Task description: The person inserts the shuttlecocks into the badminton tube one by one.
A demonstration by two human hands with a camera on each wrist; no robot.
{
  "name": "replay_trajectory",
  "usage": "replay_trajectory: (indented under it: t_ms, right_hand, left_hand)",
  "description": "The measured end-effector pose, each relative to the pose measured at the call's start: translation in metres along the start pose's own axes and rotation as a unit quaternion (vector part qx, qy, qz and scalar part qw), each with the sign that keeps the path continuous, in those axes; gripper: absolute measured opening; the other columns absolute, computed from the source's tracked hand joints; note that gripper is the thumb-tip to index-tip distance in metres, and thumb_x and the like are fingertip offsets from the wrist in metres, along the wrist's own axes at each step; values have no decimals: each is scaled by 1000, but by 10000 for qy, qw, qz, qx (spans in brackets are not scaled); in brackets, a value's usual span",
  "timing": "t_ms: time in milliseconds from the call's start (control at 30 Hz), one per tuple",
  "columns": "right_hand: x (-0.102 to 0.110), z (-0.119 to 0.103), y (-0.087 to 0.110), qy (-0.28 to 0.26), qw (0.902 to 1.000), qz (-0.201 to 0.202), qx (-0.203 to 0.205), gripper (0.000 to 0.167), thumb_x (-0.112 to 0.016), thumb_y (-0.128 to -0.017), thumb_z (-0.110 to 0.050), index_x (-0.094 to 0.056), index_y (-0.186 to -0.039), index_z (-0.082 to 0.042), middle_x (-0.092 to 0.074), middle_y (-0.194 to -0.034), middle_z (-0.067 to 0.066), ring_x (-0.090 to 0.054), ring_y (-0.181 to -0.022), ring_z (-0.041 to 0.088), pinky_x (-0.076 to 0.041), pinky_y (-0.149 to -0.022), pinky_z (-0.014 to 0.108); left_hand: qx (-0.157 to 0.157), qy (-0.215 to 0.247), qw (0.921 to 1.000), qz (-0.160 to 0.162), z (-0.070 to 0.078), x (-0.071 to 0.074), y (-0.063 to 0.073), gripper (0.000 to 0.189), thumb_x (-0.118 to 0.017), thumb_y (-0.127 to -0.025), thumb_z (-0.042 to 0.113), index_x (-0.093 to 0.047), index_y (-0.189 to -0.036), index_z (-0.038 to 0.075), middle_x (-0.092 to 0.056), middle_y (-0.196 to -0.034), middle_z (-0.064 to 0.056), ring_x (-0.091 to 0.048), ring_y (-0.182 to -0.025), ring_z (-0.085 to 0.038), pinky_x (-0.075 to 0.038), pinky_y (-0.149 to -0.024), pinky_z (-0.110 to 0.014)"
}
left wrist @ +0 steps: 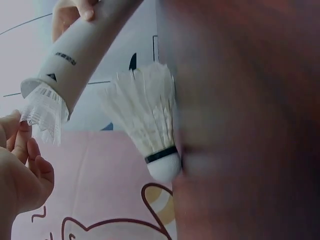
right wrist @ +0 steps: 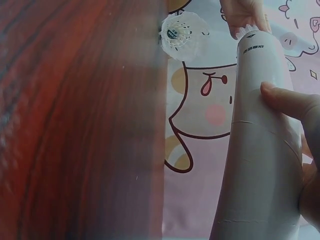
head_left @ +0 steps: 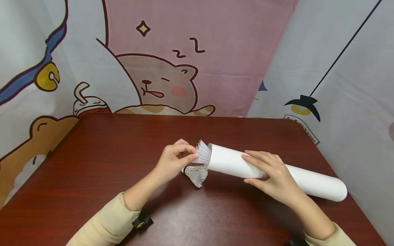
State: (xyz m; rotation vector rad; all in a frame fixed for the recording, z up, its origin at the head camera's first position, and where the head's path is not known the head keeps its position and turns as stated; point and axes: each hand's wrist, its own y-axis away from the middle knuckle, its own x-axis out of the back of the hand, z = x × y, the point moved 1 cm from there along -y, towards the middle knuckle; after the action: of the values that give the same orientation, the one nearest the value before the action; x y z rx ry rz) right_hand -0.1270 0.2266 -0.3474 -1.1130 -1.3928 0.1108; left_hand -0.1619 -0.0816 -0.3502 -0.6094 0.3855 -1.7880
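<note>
A long white shuttlecock tube (head_left: 229, 160) lies aslant in my right hand (head_left: 274, 174), whose fingers and thumb grip it around the middle. Its left mouth is tipped up a little off the table. Out of that mouth sticks the skirt of a white plastic shuttlecock (head_left: 203, 152); the rest of it is hidden inside the tube. My left hand (head_left: 173, 159) pinches the skirt's edge between thumb and forefinger, as the left wrist view also shows. Below the mouth, a feather shuttlecock (head_left: 197, 175) with a black band rests on its side on the table.
The dark red wooden table (head_left: 92, 164) spreads under both hands. Behind it hangs a cloth (head_left: 234, 68) printed with cartoon animals. A black strap device (head_left: 142, 221) is at the left sleeve.
</note>
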Motion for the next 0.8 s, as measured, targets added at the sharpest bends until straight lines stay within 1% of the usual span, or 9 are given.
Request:
replay_trajectory:
  t_ms: [167, 267, 400, 633, 800]
  right_hand:
    - [-1, -1, 0, -49, 10000, 4, 23, 58, -61, -87, -54, -63, -127, -11, -58, -130, 4, -53, -113, 24, -31, -94, 33]
    - [-1, -2, 0, -86, 10000, 15, 46, 58, -62, -87, -53, -63, -127, -11, -58, -130, 5, -53, -113, 24, -30, -95, 33]
    - [-1, -2, 0, -79, 9999, 39, 67, 58, -62, -88, -53, -63, -127, -10, -58, -130, 5, -53, -114, 24, -30, -96, 32]
    - [-1, -2, 0, -59, 9999, 88, 80, 59, -62, -87, -53, -63, -126, -9, -58, -129, 6, -53, -113, 24, -30, -96, 31]
    - [-2, -1, 0, -68, 9998, 132, 96, 58, -62, -88, -52, -64, -126, -9, -59, -128, 6, -53, -112, 25, -30, -96, 31]
  left_hand:
    - [86, 264, 9995, -153, 1, -8, 1, 6, -73, -80, -5, -71, -84, -2, -58, -80, -4, -53, -77, -13, -44, -58, -21]
    - [105, 333, 9992, -213, -1, -12, 2, 6, -74, -80, -5, -71, -85, -3, -58, -80, -5, -53, -76, -13, -44, -58, -21]
    - [145, 327, 9992, -183, -1, -15, 2, 6, -74, -79, -5, -72, -85, -2, -59, -79, -4, -53, -76, -12, -43, -58, -20]
    - [209, 505, 9983, -188, 0, -23, 1, 5, -74, -79, -5, -71, -82, -4, -57, -76, -4, -51, -73, -13, -42, -57, -21]
    - [297, 561, 9980, -67, -3, -28, 0, 5, -74, -78, -7, -71, -81, -5, -57, -75, -4, -50, -73, -12, -42, -57, -20]
